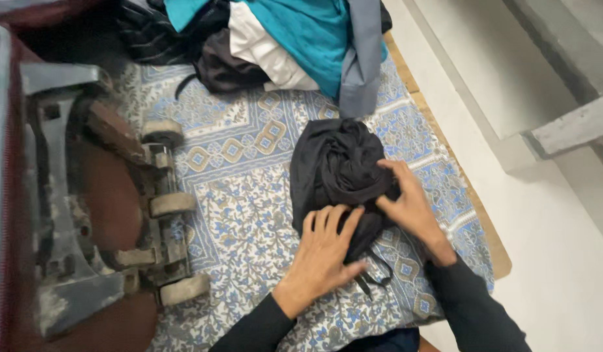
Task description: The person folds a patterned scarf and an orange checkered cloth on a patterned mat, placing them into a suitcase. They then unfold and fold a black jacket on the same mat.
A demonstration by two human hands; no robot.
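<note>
Item 1: 2 black sleeves are entering from the bottom edge, each ending in a bare hand.

Item 2: left hand point(324, 251) is lying flat, fingers spread wide and pointing up, palm pressing on the lower edge of the black garment point(334, 169); it is gripping nothing.

Item 3: right hand point(412, 208) is angling in from the right, fingers curled and pinching a fold of the same garment at its right side.

Item 4: black garment, soft matte cloth, is sitting bunched into a rounded, creased bundle on the bedsheet point(249, 215), slightly right of centre. Thin black cords point(373, 277) are trailing from its lower edge beside the left hand.

Item 5: bedsheet, cotton-like, pale ground with blue floral and tan diamond print, is covering a mattress whose tan edge is showing along the right, next to a light floor.

Item 6: pile of clothes point(295, 45) is lying at the top of the sheet, well apart from the hands: teal, white, grey and dark pieces, loosely heaped.

Item 7: upturned suitcase point(86, 215), maroon shell with grey, dusty plastic fittings and worn pale wheels, is occupying the left side; its contents are hidden.
</note>
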